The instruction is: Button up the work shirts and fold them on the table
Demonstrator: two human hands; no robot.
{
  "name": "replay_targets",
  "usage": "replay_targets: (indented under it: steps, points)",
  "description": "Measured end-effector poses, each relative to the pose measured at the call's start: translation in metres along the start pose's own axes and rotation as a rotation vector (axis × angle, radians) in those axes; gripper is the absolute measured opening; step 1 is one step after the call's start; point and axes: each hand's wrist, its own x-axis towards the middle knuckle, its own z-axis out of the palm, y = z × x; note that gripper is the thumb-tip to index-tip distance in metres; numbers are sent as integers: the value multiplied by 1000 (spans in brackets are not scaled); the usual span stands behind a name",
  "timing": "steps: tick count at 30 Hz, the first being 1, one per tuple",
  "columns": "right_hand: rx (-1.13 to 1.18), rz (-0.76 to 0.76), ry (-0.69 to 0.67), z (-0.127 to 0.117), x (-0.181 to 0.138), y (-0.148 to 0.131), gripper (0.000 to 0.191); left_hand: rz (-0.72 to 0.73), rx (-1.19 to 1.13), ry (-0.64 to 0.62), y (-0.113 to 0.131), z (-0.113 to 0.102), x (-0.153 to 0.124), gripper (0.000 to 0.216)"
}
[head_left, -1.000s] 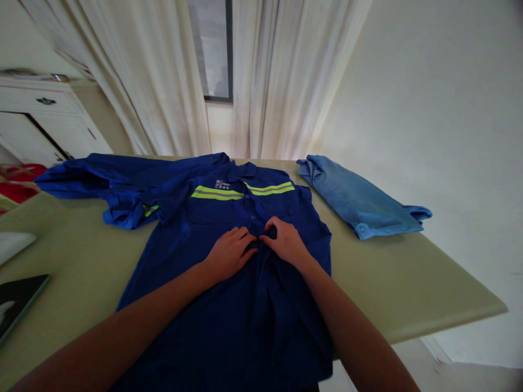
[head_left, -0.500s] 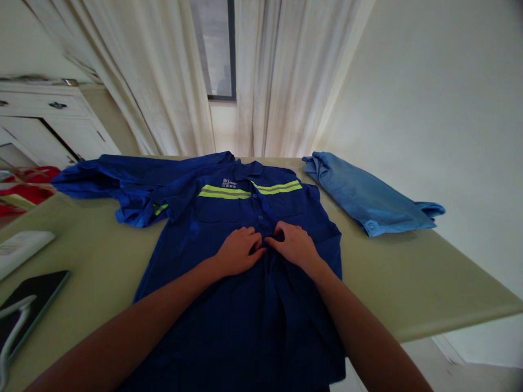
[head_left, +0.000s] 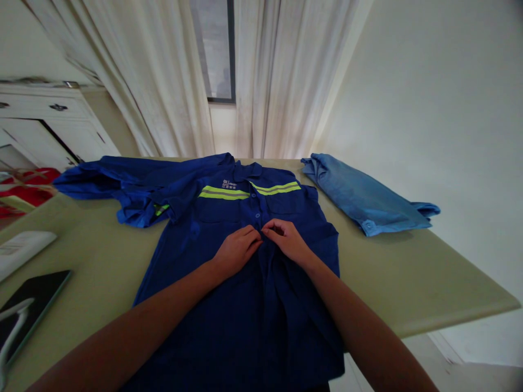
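A dark blue work shirt (head_left: 229, 209) lies front up on the table, with yellow-green reflective bands across its chest and its collar toward the window. Small buttons show down the upper placket. Below them, my left hand (head_left: 239, 249) pinches the placket edge from the left. My right hand (head_left: 286, 239) grips the same strip from the right, thumb and forefinger together. The fingertips of both hands nearly meet. Whatever button lies between them is hidden. Beneath my hands the shirt front falls in loose folds over the near table edge.
A folded light blue garment (head_left: 371, 198) lies at the right of the table (head_left: 384, 283). At the left are a white flat object (head_left: 24, 247), a dark panel (head_left: 38, 296) under a white curved bar, and red items (head_left: 32, 185). Curtains (head_left: 163, 71) hang behind.
Both hands have shifted slightly up the placket, and the right fingertips have moved a little left. The cloth between them is lifted a bit. The rest of the shirt stays in place.
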Motion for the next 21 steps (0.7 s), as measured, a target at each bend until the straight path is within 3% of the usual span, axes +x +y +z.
replay_targets:
  steps: [4,10,16,21]
  points:
    - [-49,-16,-81,4,-3,-3,19,-39,-50,15,-1,1,0,14]
    - [-253,23,59,-2,-5,-8,8,-69,-24,-55,-3,4,1,11]
    - [-415,87,-2,-8,-7,-8,15,-40,51,-85,-1,4,1,20]
    - [-242,72,82,-10,-4,-9,8,-76,56,-95,3,0,3,19]
